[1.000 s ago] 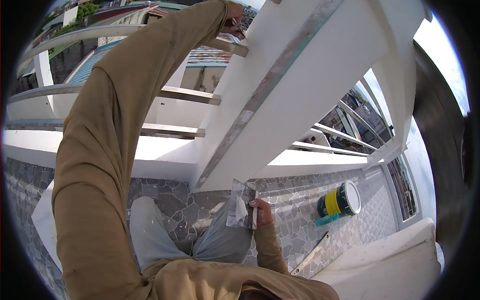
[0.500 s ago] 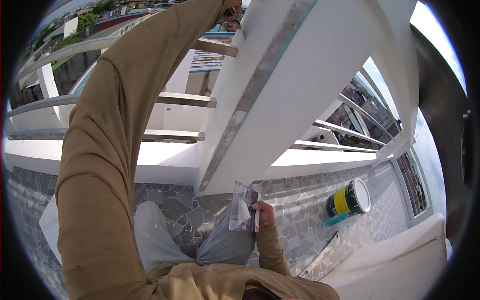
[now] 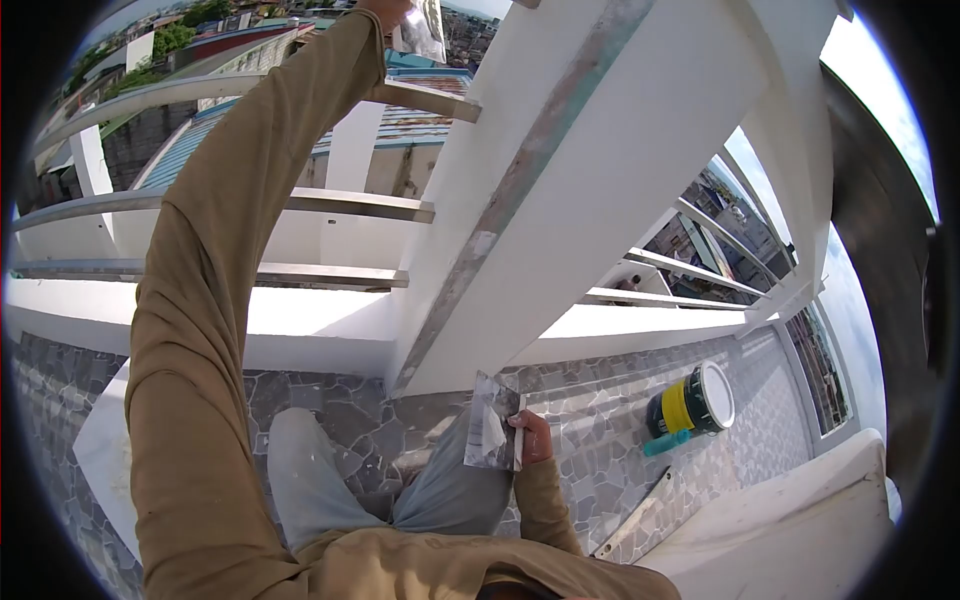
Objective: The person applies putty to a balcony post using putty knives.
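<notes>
At the top edge, my left hand (image 3: 388,12) is closed on a thin metal blade (image 3: 422,32), whose shiny face shows beside the fingers. It is out past the left side of the white slanting column (image 3: 600,200), apart from it, and partly cut off by the frame. A rough grey-green strip (image 3: 500,200) runs along the column. Low in the middle, my right hand (image 3: 535,435) grips the edge of a flat metal plate (image 3: 492,425), with the thumb on the near side. Whitish and grey smears cover the plate, which is held tilted over my right knee.
Metal rails (image 3: 350,203) join the column from the left, above a low white wall (image 3: 330,350). On the stone-patterned floor stands a dark bucket with a yellow band (image 3: 677,407), a teal roller (image 3: 667,442) beside it. A long flat bar (image 3: 635,512) lies nearer, by a white panel (image 3: 780,520).
My left hand has moved left, away from the column, and the metal blade in it now shows clearly. My right hand and the plate have hardly moved.
</notes>
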Demonstrator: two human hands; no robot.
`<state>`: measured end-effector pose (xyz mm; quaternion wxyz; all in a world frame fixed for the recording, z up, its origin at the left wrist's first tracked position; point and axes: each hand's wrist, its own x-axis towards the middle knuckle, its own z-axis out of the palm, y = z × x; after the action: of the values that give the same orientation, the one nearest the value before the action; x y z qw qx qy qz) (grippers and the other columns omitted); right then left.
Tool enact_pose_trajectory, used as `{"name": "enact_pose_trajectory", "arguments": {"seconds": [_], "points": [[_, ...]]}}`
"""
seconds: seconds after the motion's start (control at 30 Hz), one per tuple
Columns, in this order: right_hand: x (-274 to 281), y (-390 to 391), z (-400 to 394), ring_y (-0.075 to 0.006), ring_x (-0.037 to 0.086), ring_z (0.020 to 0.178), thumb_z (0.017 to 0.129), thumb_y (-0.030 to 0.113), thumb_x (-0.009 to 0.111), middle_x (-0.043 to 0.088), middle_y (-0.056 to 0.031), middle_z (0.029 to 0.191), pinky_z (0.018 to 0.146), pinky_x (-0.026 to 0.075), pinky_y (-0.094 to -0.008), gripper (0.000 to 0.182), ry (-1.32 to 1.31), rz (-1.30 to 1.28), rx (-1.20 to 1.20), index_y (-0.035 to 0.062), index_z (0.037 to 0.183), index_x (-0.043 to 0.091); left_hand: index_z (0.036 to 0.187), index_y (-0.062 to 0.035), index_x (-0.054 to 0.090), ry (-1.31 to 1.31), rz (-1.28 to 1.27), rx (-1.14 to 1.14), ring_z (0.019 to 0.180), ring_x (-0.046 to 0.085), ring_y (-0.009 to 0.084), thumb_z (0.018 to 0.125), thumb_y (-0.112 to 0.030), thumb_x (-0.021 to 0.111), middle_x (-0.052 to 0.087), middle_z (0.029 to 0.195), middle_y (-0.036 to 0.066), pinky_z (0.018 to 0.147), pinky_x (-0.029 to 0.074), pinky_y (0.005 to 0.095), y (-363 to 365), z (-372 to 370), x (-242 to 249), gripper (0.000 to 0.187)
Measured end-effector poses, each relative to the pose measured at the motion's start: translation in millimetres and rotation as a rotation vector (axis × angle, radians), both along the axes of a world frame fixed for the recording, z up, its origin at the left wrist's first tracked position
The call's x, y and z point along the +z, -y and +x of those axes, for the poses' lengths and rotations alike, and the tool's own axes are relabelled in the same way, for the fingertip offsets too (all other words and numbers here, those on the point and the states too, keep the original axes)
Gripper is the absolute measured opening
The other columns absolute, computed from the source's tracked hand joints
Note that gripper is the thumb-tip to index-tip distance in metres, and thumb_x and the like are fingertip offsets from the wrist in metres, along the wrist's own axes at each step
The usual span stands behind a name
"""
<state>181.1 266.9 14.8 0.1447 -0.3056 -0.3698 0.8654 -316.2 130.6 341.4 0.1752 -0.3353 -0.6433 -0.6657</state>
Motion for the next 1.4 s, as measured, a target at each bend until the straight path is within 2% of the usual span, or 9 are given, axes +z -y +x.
{"name": "enact_pose_trajectory", "arguments": {"seconds": [0.1,0.13,0.23,0.27,0.6,0.87,1.0,1.13,1.4], "points": [[9.7,6.4,-4.9,-0.0226,0.061,0.07,0.07,0.007,0.053,0.062,-0.0089,0.076,0.073,0.052,-0.0336,0.012,-0.088,-0.04,0.045,0.0005,0.078,0.059,0.097,0.0032,0.063,-0.184,0.029,0.07,0.065,0.059,0.017,0.083,-0.024,0.058,0.065,0.079,0.012,0.059,0.048,0.0317,-15.8,-34.7,3.4,0.031],[23.3,14.7,-6.6,-0.0228,0.062,0.072,0.071,0.008,0.053,0.062,-0.0092,0.077,0.073,0.052,-0.0334,0.014,-0.059,-0.009,0.063,-0.0001,0.081,0.059,0.102,0.0014,0.063,-0.156,-0.181,0.108,0.07,0.058,0.0205,0.085,-0.029,0.059,0.064,0.08,0.012,0.069,0.046,0.0365,-18.4,-29.9,7.2,0.035],[27.6,17.1,-7.8,-0.0232,0.063,0.075,0.071,0.009,0.052,0.063,-0.0101,0.08,0.074,0.052,-0.0331,0.02,-0.033,-0.009,0.103,-0.0015,0.086,0.06,0.101,0.0007,0.063,-0.265,-0.197,0.284,0.076,0.06,0.024,0.086,-0.028,0.057,0.065,0.084,0.014,0.073,0.046,0.0364,-33.1,26.3,10.1,0.034],[24.0,15.6,-7.6,-0.0234,0.063,0.076,0.071,0.009,0.052,0.064,-0.0107,0.082,0.074,0.053,-0.033,0.023,-0.035,-0.046,0.125,-0.0023,0.089,0.06,0.104,0.0021,0.062,-0.274,-0.204,0.246,0.098,0.058,0.0401,0.084,-0.03,0.054,0.061,0.105,0.025,0.089,0.045,0.0424,-31.7,36.6,11.0,0.039],[23.1,12.8,-5.8,-0.0234,0.063,0.076,0.07,0.01,0.052,0.064,-0.011,0.083,0.074,0.053,-0.0329,0.024,-0.066,-0.057,0.118,-0.0024,0.089,0.06,0.1,-0.0029,0.063,-0.38,-0.218,0.313,0.078,0.061,0.0371,0.087,-0.024,0.054,0.065,0.083,0.019,0.073,0.046,0.0418,-39.7,100.6,-0.9,0.026],[35.1,22.1,-16.5,-0.0247,0.063,0.074,0.071,0.011,0.052,0.063,-0.0123,0.082,0.072,0.054,-0.0346,0.025,-0.054,0.017,0.127,-0.0033,0.09,0.059,0.086,-0.0014,0.063,-0.355,-0.12,-0.03,0.059,0.057,0.0305,0.086,-0.025,0.054,0.061,0.065,0.015,0.062,0.045,0.0402,3.4,109.8,-2.5,0.025],[33.6,19.9,-15.4,-0.0251,0.063,0.075,0.071,0.011,0.052,0.064,-0.0131,0.084,0.073,0.054,-0.0351,0.026,-0.016,0.034,0.134,-0.0037,0.092,0.059,0.089,-0.0003,0.063,-0.427,-0.121,0.061,0.058,0.056,0.0307,0.086,-0.025,0.055,0.059,0.063,0.015,0.062,0.045,0.0409,7.3,100.6,-1.7,0.026],[32.2,21.4,-10.1,-0.0253,0.064,0.076,0.071,0.01,0.052,0.064,-0.0129,0.084,0.073,0.054,-0.0348,0.029,-0.045,0.047,0.061,-0.0042,0.094,0.059,0.099,-0.0017,0.062,-0.478,-0.144,0.085,0.066,0.059,0.0272,0.09,-0.025,0.052,0.064,0.075,0.014,0.064,0.045,0.0383,6.2,108.9,-6.2,0.027],[32.8,16.0,-6.3,-0.0251,0.064,0.077,0.07,0.01,0.051,0.065,-0.0127,0.086,0.075,0.053,-0.0341,0.031,-0.037,0.003,0.105,-0.005,0.095,0.06,0.113,-0.0037,0.059,-0.512,-0.126,0.265,0.077,0.062,0.0351,0.091,-0.024,0.051,0.065,0.088,0.021,0.073,0.047,0.0414,12.5,64.8,3.1,0.031]]}}
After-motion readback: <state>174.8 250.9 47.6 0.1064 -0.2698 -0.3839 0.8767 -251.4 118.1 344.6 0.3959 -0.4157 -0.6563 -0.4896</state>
